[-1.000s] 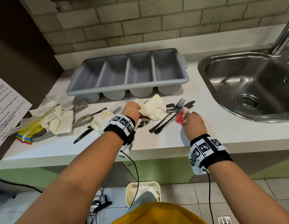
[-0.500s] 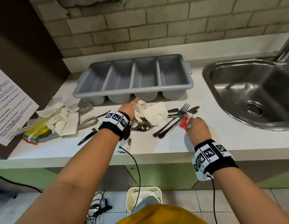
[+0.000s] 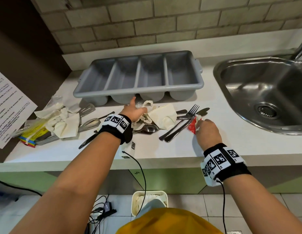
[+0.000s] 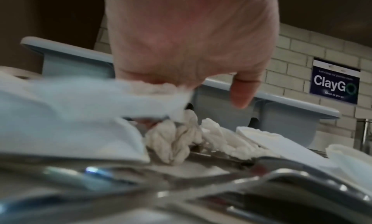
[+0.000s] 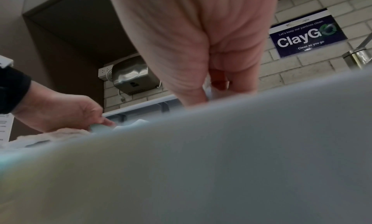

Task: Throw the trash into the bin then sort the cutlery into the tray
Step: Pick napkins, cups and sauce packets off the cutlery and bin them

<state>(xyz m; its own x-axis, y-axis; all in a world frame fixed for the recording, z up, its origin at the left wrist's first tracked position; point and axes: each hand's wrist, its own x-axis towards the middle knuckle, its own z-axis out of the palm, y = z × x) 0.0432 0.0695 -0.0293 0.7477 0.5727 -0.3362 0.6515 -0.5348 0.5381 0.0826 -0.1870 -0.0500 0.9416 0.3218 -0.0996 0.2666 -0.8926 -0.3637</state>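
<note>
Trash first, L to R. Crumpled napkins (image 3: pixel 62 121) piled at left end of worktop (image 3: pixel 206 146), lying over yellow packets (image 3: pixel 34 132) and a slotted spatula (image 3: pixel 87 108). Probably feather-light, soft, compressible; best scrunched from the top w/ whole hand, taking care no cutlery comes up inside the folds.

Mid-worktop: second napkin wad (image 3: pixel 161 115) just in front of grey cutlery tray (image 3: pixel 138 89), draped over spoon (image 3: pixel 146 129) and other handles. Left hand (image 3: pixel 132 111) on this wad, fingers curled into twisted tissue per left wrist view (image 4: pixel 171 136), thumb pointing down and free. Tissue likely tears if damp, so gather, don't tug.

Right of that: fork (image 3: pixel 190 112) and knives (image 3: pixel 180 127) lying crossed, stiff, smooth, prob. slippery; handles the place to pinch, later.

Right hand (image 3: pixel 208 130) pinching red sachet (image 3: pixel 192 126) plus a white scrap, just beside knife tip. Sachet thin, slick, maybe messy if squeezed; hold by edge.

Bin (image 3: pixel 149 202) on floor below worktop edge, already some paper in it. Tray compartments look empty. Sink (image 3: pixel 265 97) far right, not needed.
</note>
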